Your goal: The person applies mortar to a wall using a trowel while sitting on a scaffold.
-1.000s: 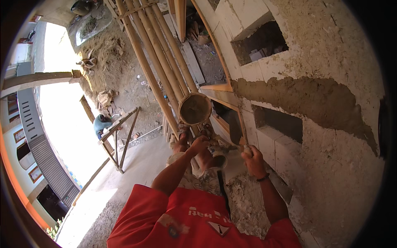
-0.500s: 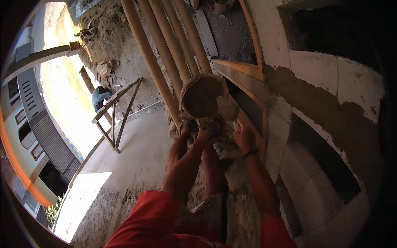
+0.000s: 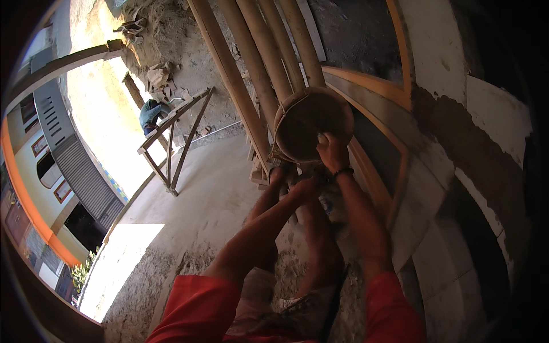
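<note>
A partly plastered block wall and rubble show a building site.

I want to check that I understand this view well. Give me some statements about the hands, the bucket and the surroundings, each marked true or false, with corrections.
1. The right hand grips a pale-handled tool at the bucket. True.
2. The left hand is inside the bucket. False: it is below the bucket in the picture.
3. A dark band is on the right wrist. True.
4. Both sleeves are blue. False: they are red.
5. The wooden trestle stands left of the bucket. True.
</note>
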Tool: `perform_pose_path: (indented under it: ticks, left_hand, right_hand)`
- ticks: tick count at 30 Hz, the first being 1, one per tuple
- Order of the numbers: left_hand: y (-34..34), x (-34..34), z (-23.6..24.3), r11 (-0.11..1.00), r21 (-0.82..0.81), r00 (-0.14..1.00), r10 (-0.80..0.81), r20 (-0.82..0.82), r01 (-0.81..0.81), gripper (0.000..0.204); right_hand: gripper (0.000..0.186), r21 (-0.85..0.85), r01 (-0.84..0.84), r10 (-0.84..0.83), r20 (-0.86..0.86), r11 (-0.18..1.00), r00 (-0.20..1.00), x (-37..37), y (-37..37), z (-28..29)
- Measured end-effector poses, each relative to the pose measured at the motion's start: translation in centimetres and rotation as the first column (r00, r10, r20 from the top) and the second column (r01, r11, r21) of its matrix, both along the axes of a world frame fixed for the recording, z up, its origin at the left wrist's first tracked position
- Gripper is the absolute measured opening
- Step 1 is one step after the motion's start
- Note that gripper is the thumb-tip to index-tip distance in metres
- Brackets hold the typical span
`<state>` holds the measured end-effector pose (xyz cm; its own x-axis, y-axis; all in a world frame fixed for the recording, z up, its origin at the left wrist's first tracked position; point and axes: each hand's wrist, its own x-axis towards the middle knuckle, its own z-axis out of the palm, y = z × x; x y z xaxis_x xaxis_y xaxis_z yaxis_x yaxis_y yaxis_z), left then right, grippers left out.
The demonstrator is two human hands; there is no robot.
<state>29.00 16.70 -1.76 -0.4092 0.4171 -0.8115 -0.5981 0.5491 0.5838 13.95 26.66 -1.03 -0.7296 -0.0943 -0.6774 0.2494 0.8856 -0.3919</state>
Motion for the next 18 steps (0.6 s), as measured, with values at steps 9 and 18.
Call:
perform_pose_path:
  ticks: [9, 18]
  left_hand:
    - [-17.4, 1.5, 7.8, 0.896, -0.386, 0.975, 0.199, -0.095, -0.22, 0.043]
    - [-24.0, 6.4, 16.9, 0.846, -0.498, 0.979, 0.202, -0.037, -0.193, 0.048]
  right_hand:
    - [0.036, -0.195, -0.057, 0.03, -0.142, 0.979, 0.989, 2.6, 3.4, 3.6]
    - [0.04, -0.358, -0.006, -0.063, -0.181, 0.934, 0.981, 0.5, 6.2, 28.5]
